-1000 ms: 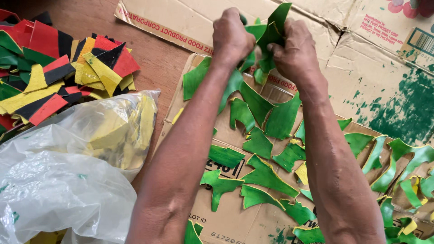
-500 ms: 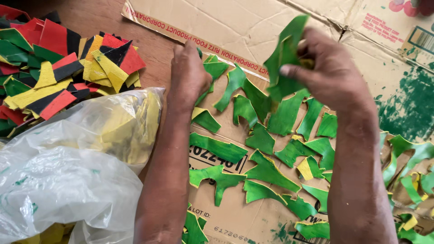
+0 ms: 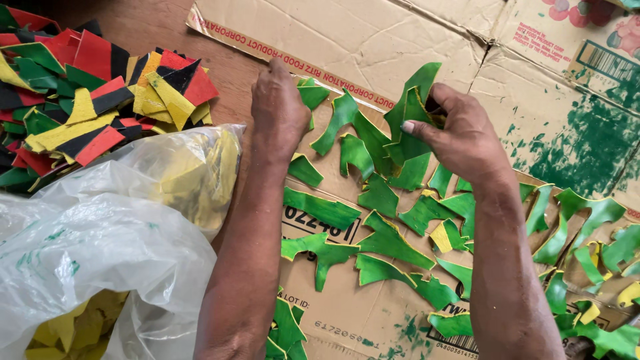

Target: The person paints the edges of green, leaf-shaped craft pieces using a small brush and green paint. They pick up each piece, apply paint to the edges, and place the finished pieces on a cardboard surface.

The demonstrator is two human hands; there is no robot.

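Note:
My right hand (image 3: 460, 137) pinches a small bundle of green cut pieces (image 3: 412, 110) and holds it above the flattened cardboard (image 3: 373, 40). My left hand (image 3: 280, 110) rests knuckles-up on the cardboard, its fingers curled on a green piece (image 3: 312, 93) near the cardboard's left edge. Many loose green pieces (image 3: 387, 243) lie spread flat across the cardboard between and below both hands, with a few yellow scraps (image 3: 445, 235) among them.
A clear plastic bag (image 3: 113, 247) holding yellow pieces sits at the lower left, against my left forearm. A heap of red, black, yellow and green cut pieces (image 3: 87, 107) lies on the brown table at the upper left. Green paint stains mark the cardboard at the right.
Both hands held the green bundle together a second ago. My left hand has let go and dropped to the cardboard on the left; my right hand keeps the bundle, moved right.

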